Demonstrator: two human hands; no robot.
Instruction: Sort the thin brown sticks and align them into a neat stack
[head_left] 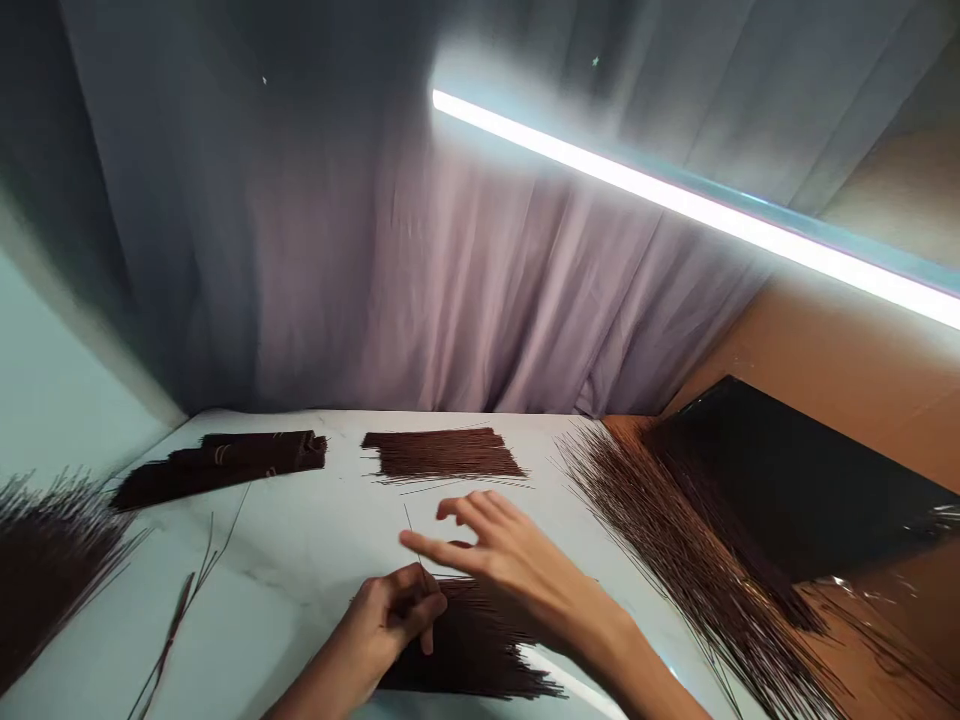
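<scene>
My left hand (397, 615) is closed in a pinch on a thin dark stick (408, 517), whose upper end rises above the fingers. Just to the right and a little higher, my right hand (484, 545) has its fingers apart, the index finger stretched out close to the stick. Whether that finger touches it I cannot tell. Beneath both hands lies a pile of thin dark brown sticks (465, 650), partly covered by them. Farther back on the white marbled table (300, 560) is a flat row of similar sticks (442, 453).
Tied dark bundles (255, 460) lie at the back left. A large heap of sticks (45, 580) is at the left edge, with a small loose bunch (176, 625) nearby. Long sticks (690, 540) line the right side beside a black panel (795, 480). A tube light (675, 195) hangs before the curtain (480, 280).
</scene>
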